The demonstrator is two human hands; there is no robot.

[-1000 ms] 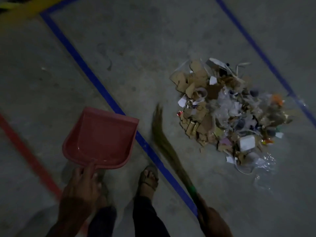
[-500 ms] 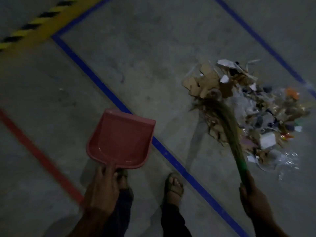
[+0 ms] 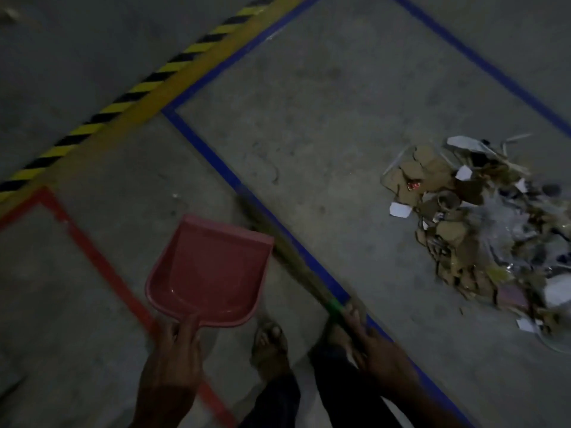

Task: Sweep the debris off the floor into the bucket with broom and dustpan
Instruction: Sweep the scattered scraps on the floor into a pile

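1. Head view: left hand (image 3: 173, 353) grips the handle of the red plastic dustpan (image 3: 210, 270), thumb on top, pan apparently held just above the grey concrete floor (image 3: 324, 118) with its open mouth pointing away from the person, probably ready to set down as a catch.
2. Right hand (image 3: 374, 350) is clenched round the green-banded neck of the straw broom (image 3: 287, 254); bristles, motion-blurred, run along the blue floor tape (image 3: 216, 162) just beside the dustpan's right edge.
3. Mixed pile of cardboard scraps, white paper and clear plastic debris (image 3: 482, 230) lies well apart to the right, inside the blue-taped box.
4. Bucket not in view.
5. Judgement: pan empty, pile untouched by either tool; collection not yet begun.
6. Sandalled foot (image 3: 268, 344) stands between the hands.
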